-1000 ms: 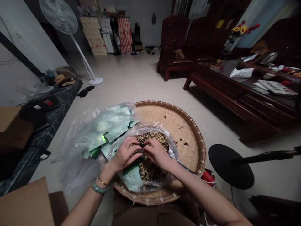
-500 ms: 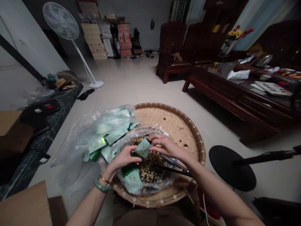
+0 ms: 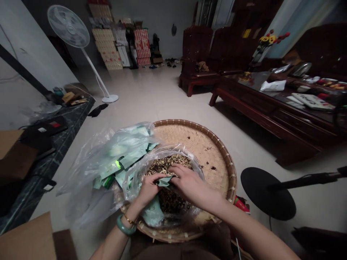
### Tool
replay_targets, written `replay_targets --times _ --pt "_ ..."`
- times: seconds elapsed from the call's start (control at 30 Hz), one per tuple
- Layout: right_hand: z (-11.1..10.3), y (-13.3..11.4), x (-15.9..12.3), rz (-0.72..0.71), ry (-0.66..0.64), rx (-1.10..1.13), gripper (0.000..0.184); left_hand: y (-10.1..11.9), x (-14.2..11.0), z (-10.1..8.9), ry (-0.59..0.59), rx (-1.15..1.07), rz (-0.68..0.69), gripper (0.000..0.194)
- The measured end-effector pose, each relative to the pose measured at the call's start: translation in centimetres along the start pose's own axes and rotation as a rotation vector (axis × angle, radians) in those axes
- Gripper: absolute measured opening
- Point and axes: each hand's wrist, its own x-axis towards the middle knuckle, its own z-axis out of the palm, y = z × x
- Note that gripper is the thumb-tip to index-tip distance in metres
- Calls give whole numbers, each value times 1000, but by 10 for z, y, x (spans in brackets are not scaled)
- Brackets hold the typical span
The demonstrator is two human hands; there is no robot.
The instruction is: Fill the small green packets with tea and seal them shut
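Note:
My left hand [image 3: 148,190] and my right hand [image 3: 193,187] meet inside the mouth of a clear plastic bag [image 3: 159,153]. Between their fingers is a small pale green packet [image 3: 165,181], partly covered by them. Below and behind my hands, the bag holds a mound of dried, speckled brown tea-like material [image 3: 168,164]. A larger pale green packet [image 3: 153,213] lies at the bag's near side. Several similar packets [image 3: 122,153] fill a second clear bag to the left. Both bags rest on a round woven bamboo tray [image 3: 199,146].
A black round stand base [image 3: 267,193] is to the right of the tray. A dark wooden table [image 3: 252,90] and chairs stand beyond it. A white standing fan [image 3: 69,27] and stacked boxes [image 3: 142,43] are at the back. A dark stone ledge [image 3: 51,153] runs along the left.
My hands have come closer together and sit lower in the bag, and the small packet is now mostly covered by my fingers. The metal tongs seen earlier near my right hand are no longer visible.

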Motion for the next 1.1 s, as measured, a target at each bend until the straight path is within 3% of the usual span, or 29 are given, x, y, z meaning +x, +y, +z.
replay_targets --times 0.17,0.27,0.43,0.57,0.7,0.9,1.0,1.1 --pt "-11 4 -2 44 42 58 12 3 0 1 -27 46 -13 13" --pt "-17 2 -7 109 24 37 3 -1 -3 3 -9 26 -24 14" --pt "-13 -3 -8 67 -95 -5 21 -5 -7 7 -13 11 -31 23" --pt "-8 -2 -6 44 -160 51 19 4 -8 7 -142 -11 -39 41" --pt "-4 12 -2 68 -132 347 10 14 -6 7 -235 -96 -164 22" --pt "4 30 6 110 -96 530 15 17 -4 7 -361 -283 -288 28" --pt "4 24 5 70 -83 550 6 14 -4 7 -280 -207 -274 23" --pt "-5 11 -1 -24 -67 537 12 13 -4 5 -211 -158 -194 20"
